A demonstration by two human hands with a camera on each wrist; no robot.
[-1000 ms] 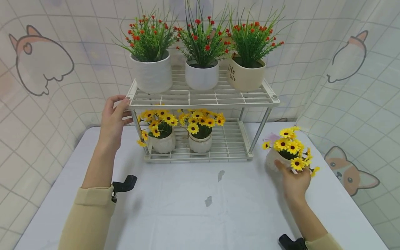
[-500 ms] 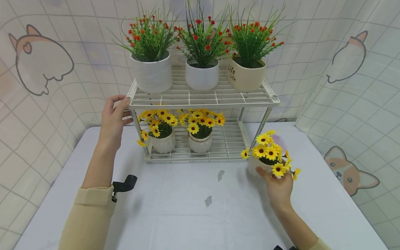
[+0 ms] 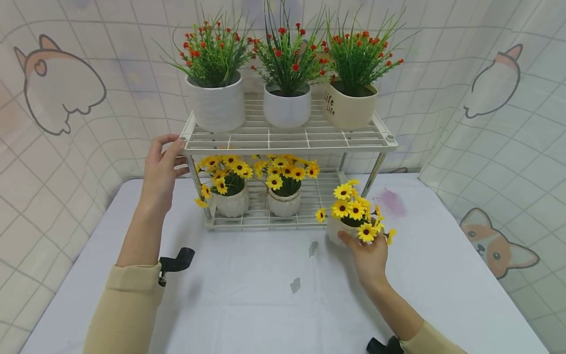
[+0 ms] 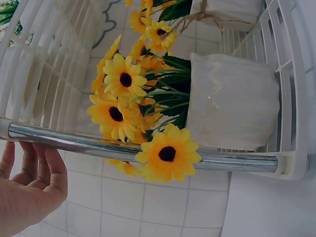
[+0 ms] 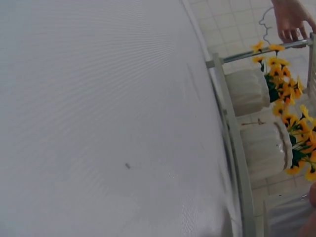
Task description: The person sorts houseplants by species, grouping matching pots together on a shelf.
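Note:
My left hand (image 3: 160,172) holds the upper left front corner of a white two-tier wire rack (image 3: 283,145). In the left wrist view, its fingers (image 4: 49,168) curl up behind the metal post (image 4: 74,142). My right hand (image 3: 370,258) grips a small white flowerpot (image 3: 338,230) of yellow artificial daisies, just in front of the rack's lower right end. Its thumb lies on the near side; the far fingers are hidden by blooms. Two similar flowerpots, one on the left (image 3: 233,202) and one mid-shelf (image 3: 284,204), stand upright on the lower tier.
On the upper tier stand a large white pot (image 3: 216,105), a smaller white pot (image 3: 286,108) and a cream pot (image 3: 349,105), all with red-flowered greenery. A white cloth (image 3: 247,295) covers the table. A tile-patterned curtain (image 3: 132,98) hangs behind.
My right hand has carried the daisy flowerpot leftward from the right side of the table to the rack's lower right front. My left hand has stayed at the rack's corner.

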